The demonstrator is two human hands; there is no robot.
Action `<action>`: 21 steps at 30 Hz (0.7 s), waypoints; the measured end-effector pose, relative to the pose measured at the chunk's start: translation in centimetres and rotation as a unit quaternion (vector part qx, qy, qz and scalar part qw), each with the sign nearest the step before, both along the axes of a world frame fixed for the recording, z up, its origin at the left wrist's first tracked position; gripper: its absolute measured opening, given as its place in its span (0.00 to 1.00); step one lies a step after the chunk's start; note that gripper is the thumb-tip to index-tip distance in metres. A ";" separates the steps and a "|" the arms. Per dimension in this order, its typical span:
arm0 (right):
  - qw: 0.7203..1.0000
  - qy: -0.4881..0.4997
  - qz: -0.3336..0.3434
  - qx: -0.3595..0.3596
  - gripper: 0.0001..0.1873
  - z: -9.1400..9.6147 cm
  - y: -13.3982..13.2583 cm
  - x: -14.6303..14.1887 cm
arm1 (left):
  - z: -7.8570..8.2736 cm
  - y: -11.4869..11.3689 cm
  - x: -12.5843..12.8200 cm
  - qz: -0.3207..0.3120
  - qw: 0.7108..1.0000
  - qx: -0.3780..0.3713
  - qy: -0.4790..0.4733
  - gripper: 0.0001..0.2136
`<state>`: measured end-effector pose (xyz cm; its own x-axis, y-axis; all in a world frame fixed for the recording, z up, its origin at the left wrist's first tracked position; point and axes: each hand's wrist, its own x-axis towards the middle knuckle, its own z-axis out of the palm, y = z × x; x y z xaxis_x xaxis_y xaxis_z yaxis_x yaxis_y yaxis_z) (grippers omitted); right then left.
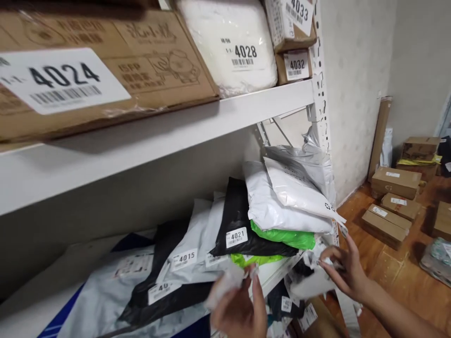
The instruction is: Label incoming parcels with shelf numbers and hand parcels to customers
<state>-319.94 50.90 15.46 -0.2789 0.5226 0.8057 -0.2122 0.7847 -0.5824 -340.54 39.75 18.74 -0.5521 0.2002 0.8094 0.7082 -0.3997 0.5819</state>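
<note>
My left hand (240,310) is low in the middle of the view, its fingers pinched on a crumpled white plastic parcel corner (227,284). My right hand (347,270) is to the right, fingers closed on the edge of a white mailer bag (312,284) in front of the lower shelf. Just above the hands lies a stack of mailer bags: a black one labelled 4021 (243,220), a green one (285,237) and white ones (282,202). A grey-white bag labelled 4015 (190,253) lies to the left.
A white metal shelf (225,117) carries a cardboard box labelled 4024 (105,70), a white parcel 4028 (232,47) and small boxes 4032 (294,65). Several cardboard boxes (394,183) sit on the wooden floor at right, by the wall.
</note>
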 end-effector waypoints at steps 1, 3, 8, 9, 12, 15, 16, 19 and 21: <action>0.999 -0.008 -0.004 0.032 0.43 2.2 0.5 -0.3 | 3.0 0.9 0.2 -0.059 0.998 -0.015 0.002 0.24; 0.996 -0.059 -0.014 0.069 0.44 5.9 1.5 -1.2 | 8.2 2.7 0.7 -0.150 0.987 -0.047 -0.022 0.22; 0.965 -0.216 -0.015 0.150 0.45 12.9 4.4 -3.6 | 14.0 5.9 0.6 -0.156 0.978 -0.137 -0.033 0.24; 0.955 -0.248 -0.008 0.161 0.46 13.9 5.1 -4.1 | 14.2 6.3 0.4 -0.151 0.974 -0.164 -0.027 0.24; 0.928 -0.323 0.008 0.182 0.45 16.2 6.9 -5.4 | 14.3 7.3 -0.2 -0.135 0.966 -0.221 -0.025 0.24; 0.915 -0.354 0.030 0.191 0.46 17.3 8.4 -6.4 | 14.1 7.9 -0.6 -0.101 0.970 -0.221 -0.021 0.23; 0.912 -0.358 0.040 0.195 0.46 17.5 8.7 -6.7 | 13.9 8.1 -0.7 -0.090 0.972 -0.217 -0.016 0.23; 0.904 -0.368 0.056 0.213 0.47 17.7 9.4 -7.7 | 13.4 8.5 -1.1 -0.064 0.977 -0.205 -0.007 0.24; 0.899 -0.377 0.046 0.220 0.46 17.8 9.4 -8.2 | 13.0 8.7 -1.4 -0.055 0.978 -0.200 -0.010 0.25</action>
